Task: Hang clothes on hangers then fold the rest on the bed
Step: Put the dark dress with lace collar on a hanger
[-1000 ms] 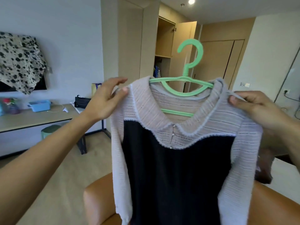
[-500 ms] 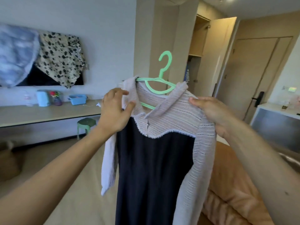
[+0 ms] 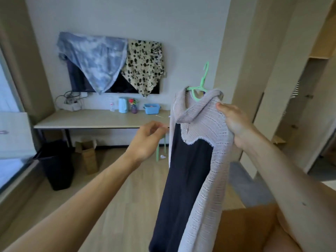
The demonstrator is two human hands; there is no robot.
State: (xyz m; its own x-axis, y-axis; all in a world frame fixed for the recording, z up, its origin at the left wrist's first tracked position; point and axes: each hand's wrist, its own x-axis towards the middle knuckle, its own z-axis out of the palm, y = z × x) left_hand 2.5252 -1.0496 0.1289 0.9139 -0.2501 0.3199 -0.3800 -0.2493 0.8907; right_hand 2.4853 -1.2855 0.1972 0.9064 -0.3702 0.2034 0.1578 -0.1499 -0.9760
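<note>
Both forearms are bare right to the frame's edge: the left arm at lower left, the right arm at lower right. The left hand and right hand are bare too. A small dark spot marks the right forearm, lower right.

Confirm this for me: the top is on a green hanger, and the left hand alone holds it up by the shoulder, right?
Wrong hand. In the head view the top, on its green hanger, is held up by the shoulder by the right hand alone; the left hand is beside it, gripping nothing.
</note>
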